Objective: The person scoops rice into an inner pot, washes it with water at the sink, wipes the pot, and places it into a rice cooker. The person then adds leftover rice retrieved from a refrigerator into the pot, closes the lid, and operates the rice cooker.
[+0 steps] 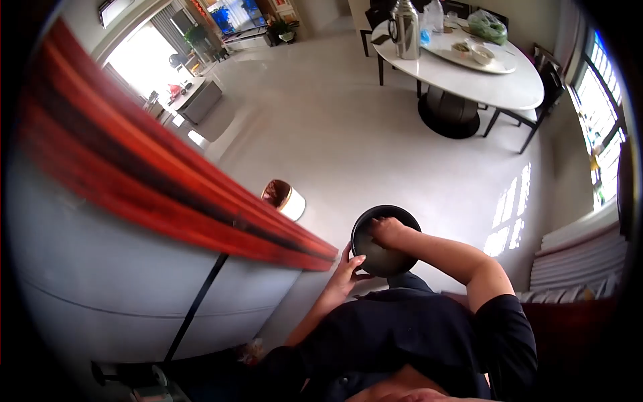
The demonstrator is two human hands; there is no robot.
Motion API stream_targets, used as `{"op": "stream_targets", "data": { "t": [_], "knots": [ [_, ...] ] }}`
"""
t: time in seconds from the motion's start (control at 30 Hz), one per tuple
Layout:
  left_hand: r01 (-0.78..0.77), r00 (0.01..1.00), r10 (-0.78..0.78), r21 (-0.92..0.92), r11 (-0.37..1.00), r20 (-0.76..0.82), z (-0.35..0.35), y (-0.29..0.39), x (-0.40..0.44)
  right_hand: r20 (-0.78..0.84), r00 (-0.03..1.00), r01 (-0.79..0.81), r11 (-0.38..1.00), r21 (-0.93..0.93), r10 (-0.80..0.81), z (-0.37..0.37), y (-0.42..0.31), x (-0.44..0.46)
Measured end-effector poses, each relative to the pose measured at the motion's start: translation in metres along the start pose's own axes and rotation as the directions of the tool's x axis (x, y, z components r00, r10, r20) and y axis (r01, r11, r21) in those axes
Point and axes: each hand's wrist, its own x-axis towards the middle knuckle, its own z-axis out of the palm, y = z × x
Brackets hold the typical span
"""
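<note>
Left hand (345,273) was clamped on the near-left rim of a dark round bowl (385,210), thumb on top; I had the bowl in front of the torso, above the floor. Right hand (388,232) was down inside it, fingers bent; couldn't tell if they gripped anything. Past the bowl, to the left, I got a white wastebasket (293,205); farther, upper right, a white oval table (485,87) with a vacuum flask (406,33).
</note>
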Motion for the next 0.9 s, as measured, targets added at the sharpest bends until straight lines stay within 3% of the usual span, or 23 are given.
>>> {"op": "stream_targets", "data": {
  "t": [0.03, 0.13, 0.17, 0.27, 0.37, 0.47, 0.5, 0.6, 0.73, 0.77, 0.9],
  "knots": [
    [-0.008, 1.0, 0.008, 0.012, 1.0, -0.009, 0.009, 0.017, 0.018, 0.144, 0.989, -0.011, 0.997, -0.072, 0.021, -0.004, 0.023, 0.024],
    [-0.098, 0.995, 0.098, -0.058, 0.993, 0.002, 0.015, 0.056, 0.077, 0.221, 0.974, -0.025, 0.996, -0.085, 0.043, -0.02, 0.075, 0.087],
    [-0.138, 0.99, 0.138, -0.023, 0.99, -0.012, 0.011, 0.066, 0.09, 0.273, 0.962, 0.042, 0.995, -0.094, -0.015, -0.025, 0.091, 0.107],
    [-0.127, 0.975, 0.118, -0.033, 0.991, -0.187, 0.018, 0.115, 0.145, 0.453, 0.892, 0.001, 0.999, -0.04, 0.017, -0.081, 0.125, 0.151],
    [-0.13, 0.959, 0.1, -0.098, 0.987, -0.265, 0.001, 0.16, 0.201, 0.374, 0.904, 0.219, 0.976, 0.011, -0.208, -0.038, 0.178, 0.231],
    [-0.12, 0.948, 0.086, -0.095, 0.988, -0.306, -0.035, 0.2, 0.265, 0.469, 0.822, 0.351, 0.936, 0.027, -0.322, -0.137, 0.174, 0.27],
    [-0.123, 0.947, 0.091, -0.086, 0.989, -0.307, -0.047, 0.216, 0.286, 0.52, 0.793, 0.298, 0.946, 0.125, -0.318, -0.123, 0.186, 0.302],
    [-0.112, 0.943, 0.091, -0.049, 0.993, -0.321, -0.06, 0.287, 0.339, 0.403, 0.842, 0.169, 0.885, 0.435, -0.359, -0.15, 0.218, 0.368],
    [-0.144, 0.947, 0.118, -0.067, 0.987, -0.298, -0.079, 0.379, 0.409, 0.362, 0.766, 0.4, 0.834, 0.379, -0.532, -0.191, 0.286, 0.455],
    [-0.151, 0.947, 0.124, -0.068, 0.986, -0.297, -0.088, 0.396, 0.432, 0.366, 0.74, 0.395, 0.805, 0.443, -0.565, -0.187, 0.311, 0.478],
    [-0.152, 0.953, 0.126, -0.076, 0.985, -0.276, -0.117, 0.462, 0.519, 0.54, 0.78, 0.335, 0.94, 0.069, -0.317, -0.254, 0.366, 0.556]
  ]
}}
